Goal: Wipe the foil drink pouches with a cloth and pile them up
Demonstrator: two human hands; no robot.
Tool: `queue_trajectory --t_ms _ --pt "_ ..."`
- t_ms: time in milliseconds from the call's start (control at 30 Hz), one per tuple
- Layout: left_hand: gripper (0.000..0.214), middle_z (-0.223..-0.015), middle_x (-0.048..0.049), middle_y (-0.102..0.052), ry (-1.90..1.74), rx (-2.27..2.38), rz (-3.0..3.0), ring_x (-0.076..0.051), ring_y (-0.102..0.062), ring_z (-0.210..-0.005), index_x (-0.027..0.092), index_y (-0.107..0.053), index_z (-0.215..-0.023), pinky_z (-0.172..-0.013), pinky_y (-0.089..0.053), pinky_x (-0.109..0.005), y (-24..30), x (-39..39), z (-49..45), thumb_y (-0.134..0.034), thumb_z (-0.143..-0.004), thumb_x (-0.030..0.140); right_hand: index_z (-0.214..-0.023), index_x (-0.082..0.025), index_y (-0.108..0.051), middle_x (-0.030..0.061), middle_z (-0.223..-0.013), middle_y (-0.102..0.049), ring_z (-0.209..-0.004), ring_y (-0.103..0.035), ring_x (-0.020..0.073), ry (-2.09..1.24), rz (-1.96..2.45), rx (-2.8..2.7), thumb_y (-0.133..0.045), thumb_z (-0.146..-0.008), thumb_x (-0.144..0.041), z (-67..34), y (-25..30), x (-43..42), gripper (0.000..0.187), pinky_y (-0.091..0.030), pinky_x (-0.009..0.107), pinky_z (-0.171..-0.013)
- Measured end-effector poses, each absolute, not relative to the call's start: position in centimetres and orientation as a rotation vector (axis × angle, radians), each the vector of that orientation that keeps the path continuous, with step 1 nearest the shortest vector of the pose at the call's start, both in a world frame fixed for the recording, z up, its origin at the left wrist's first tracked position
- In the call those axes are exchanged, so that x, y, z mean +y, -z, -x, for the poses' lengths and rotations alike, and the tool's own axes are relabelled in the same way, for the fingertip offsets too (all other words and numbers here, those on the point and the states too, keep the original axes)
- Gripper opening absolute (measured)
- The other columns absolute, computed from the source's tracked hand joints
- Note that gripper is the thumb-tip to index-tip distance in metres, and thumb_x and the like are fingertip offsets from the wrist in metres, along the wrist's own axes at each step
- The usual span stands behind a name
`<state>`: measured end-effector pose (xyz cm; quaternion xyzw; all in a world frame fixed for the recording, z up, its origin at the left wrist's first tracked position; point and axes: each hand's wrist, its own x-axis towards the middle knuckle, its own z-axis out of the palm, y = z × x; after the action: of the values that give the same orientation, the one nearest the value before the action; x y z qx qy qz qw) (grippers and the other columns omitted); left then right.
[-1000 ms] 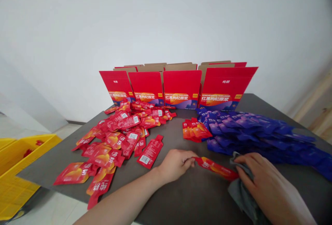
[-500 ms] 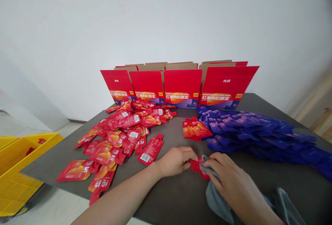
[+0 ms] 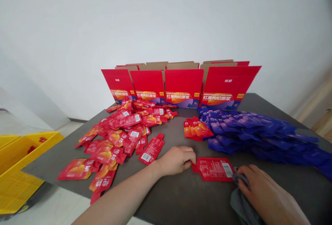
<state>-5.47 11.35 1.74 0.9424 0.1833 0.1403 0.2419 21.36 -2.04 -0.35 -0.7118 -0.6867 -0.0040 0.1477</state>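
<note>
A red pouch (image 3: 214,169) lies flat on the dark table, barcode side up, its narrow spout end pointing left. The fingers of my left hand (image 3: 178,161) are closed on that spout end. At the pouch's right end, my right hand (image 3: 261,187) grips a grey-blue cloth (image 3: 243,200), which meets the pouch's edge. Just beyond sits a small fanned stack of red pouches (image 3: 197,129), front side up. Left of my left hand, a single red pouch (image 3: 152,149) rests beside a loose heap of red pouches (image 3: 111,136).
Several open red cartons (image 3: 184,88) stand in a row at the back against the white wall. Overlapping rows of blue-purple pouches (image 3: 249,128) cover the table's right side. A yellow crate (image 3: 19,173) is at the left, below the table (image 3: 166,197).
My right hand and the cloth have moved right along the pouch, from near its spout to its far end, uncovering the printed back. My left hand keeps its hold.
</note>
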Motion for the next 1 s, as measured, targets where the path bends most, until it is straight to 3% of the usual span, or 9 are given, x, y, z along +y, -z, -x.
queue_trajectory --t_ms 167,300,433,867,1000 --pt "0.024 -0.093 -0.0002 -0.060 -0.383 0.560 -2.570 -0.013 -0.055 -0.084 0.020 -0.054 -0.095 -0.072 -0.038 -0.020 -2.1 11.2 5.5 -0.053 -0.076 0.005 -0.089 -0.025 -0.062 0.0041 -0.092 -0.062 -0.084 -0.061 0.0188 0.022 2.014 -1.949 -0.045 -0.089 -0.034 -20.1 -1.7 -1.1 0.019 -0.047 0.036 -0.076" --pt "0.018 -0.092 -0.0003 -0.059 -0.370 0.544 -2.609 -0.013 -0.055 -0.084 0.020 -0.055 -0.089 -0.072 -0.037 -0.020 -2.0 11.2 5.5 -0.051 -0.079 0.005 -0.097 -0.025 -0.062 0.0037 -0.100 -0.061 -0.094 -0.058 0.0164 0.000 1.775 -2.136 -0.046 -0.090 -0.028 -15.1 -3.1 1.4 0.018 -0.046 0.030 -0.079" --pt "0.012 -0.089 -0.0004 -0.057 -0.403 0.514 -2.688 -0.013 -0.054 -0.086 0.019 -0.054 -0.084 -0.072 -0.037 -0.020 -1.6 11.2 5.6 -0.050 -0.083 0.009 -0.094 -0.025 -0.064 0.0035 -0.096 -0.061 -0.094 -0.057 0.0170 0.013 1.786 -2.168 -0.051 -0.085 -0.022 -12.9 -2.4 3.1 0.016 -0.046 0.028 -0.077" --pt "0.015 -0.092 0.0012 -0.058 -0.400 0.492 -2.701 -0.012 -0.055 -0.086 0.021 -0.053 -0.089 -0.074 -0.038 -0.020 -1.6 11.4 5.8 -0.054 -0.081 0.009 -0.087 -0.020 -0.066 0.0090 -0.084 -0.061 -0.080 -0.060 0.0228 0.093 2.116 -1.995 -0.040 -0.087 -0.026 -22.0 -0.8 0.1 0.027 -0.046 0.042 -0.079" --pt "0.016 -0.094 0.0014 -0.059 -0.409 0.474 -2.691 -0.011 -0.056 -0.088 0.021 -0.055 -0.091 -0.076 -0.039 -0.019 -1.6 11.5 5.8 -0.056 -0.081 0.008 -0.097 -0.024 -0.066 0.0071 -0.097 -0.062 -0.091 -0.060 0.0215 -0.018 2.032 -2.008 -0.045 -0.088 -0.034 -19.8 -1.6 -0.4 0.025 -0.046 0.039 -0.083"
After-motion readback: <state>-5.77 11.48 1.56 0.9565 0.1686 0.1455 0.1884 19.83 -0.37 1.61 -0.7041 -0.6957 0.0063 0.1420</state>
